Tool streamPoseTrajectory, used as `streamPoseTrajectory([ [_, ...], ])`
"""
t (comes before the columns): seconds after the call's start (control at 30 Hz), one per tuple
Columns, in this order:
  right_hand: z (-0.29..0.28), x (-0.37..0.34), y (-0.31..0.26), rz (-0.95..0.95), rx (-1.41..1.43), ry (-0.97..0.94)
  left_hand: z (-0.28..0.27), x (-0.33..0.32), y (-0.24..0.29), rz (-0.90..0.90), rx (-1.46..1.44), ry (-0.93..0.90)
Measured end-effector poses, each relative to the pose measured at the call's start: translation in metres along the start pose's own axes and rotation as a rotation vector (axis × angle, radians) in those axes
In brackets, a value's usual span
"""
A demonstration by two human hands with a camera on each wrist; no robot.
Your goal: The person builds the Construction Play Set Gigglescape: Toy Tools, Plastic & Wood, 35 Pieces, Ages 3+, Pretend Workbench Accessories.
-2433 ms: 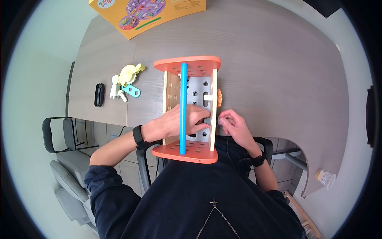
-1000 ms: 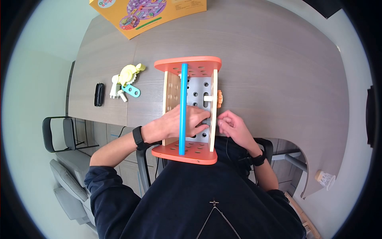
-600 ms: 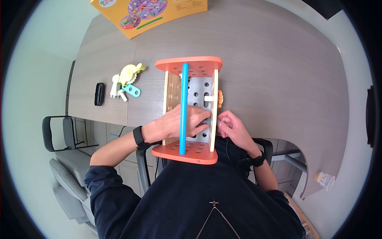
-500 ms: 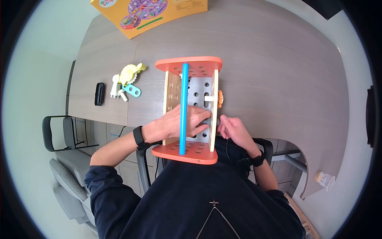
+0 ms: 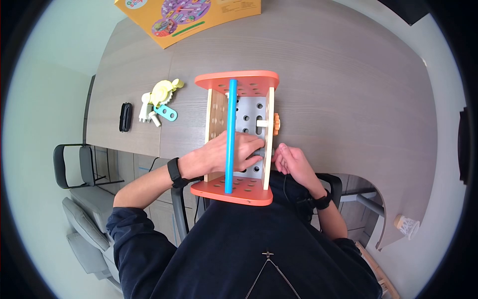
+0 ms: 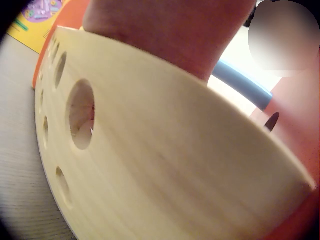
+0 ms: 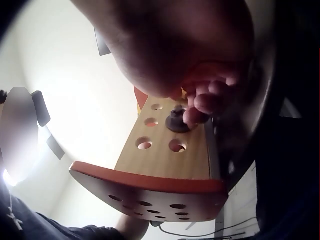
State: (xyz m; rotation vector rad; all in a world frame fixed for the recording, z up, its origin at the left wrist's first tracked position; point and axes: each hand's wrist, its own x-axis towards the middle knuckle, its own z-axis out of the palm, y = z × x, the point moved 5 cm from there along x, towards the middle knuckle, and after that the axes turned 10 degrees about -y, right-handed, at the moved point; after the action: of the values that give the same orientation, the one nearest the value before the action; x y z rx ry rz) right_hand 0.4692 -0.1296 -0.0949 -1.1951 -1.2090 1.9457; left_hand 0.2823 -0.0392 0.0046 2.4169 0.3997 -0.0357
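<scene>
A toy wooden toolbox (image 5: 219,196) with orange ends and a blue rod handle (image 5: 231,134) stands at the table's near edge. My left hand (image 5: 244,148) reaches under the rod into the box. Its thumb and forefinger pinch a grey toy bolt (image 5: 258,152) by the inner face of the right-hand panel. Outside that panel my right hand (image 5: 297,163) curls its fingers at the bolt's other end, while the thumb stands a little away. In the right wrist view a fingertip touches the dark grey bolt end (image 7: 176,123). The left wrist view shows mostly the holed panel (image 6: 165,130), hiding my fingers.
An orange gear knob (image 5: 276,123) sticks out of the right-hand panel. Pale yellow toy parts (image 5: 162,92), a teal strip (image 5: 167,113) and a black case (image 5: 125,117) lie on the left. A yellow box (image 5: 209,22) stands at the back.
My right fingers have shifted several times around the bolt's outer end; the thumb now stands farther from the panel. My left hand has stayed in the box, pinching at the same spot.
</scene>
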Motion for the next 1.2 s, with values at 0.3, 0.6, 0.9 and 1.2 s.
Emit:
streamPoseTrajectory([
  [0.3, 0.010, -0.001, -0.019, -0.046, -0.026, 0.059, 0.003, 0.000, -0.003, 0.012, 0.004, 0.003],
  [0.6, 0.019, -0.001, -0.022, -0.021, -0.157, 0.066, 0.003, 0.001, -0.002, -0.010, 0.022, -0.023],
  [0.9, 0.024, 0.011, -0.009, 0.101, 0.414, -0.065, 0.004, -0.001, -0.005, -0.028, 0.024, -0.066],
  [1.2, 0.021, 0.001, -0.018, 0.062, 0.060, 0.017, 0.001, 0.000, -0.005, -0.027, 0.055, -0.041],
])
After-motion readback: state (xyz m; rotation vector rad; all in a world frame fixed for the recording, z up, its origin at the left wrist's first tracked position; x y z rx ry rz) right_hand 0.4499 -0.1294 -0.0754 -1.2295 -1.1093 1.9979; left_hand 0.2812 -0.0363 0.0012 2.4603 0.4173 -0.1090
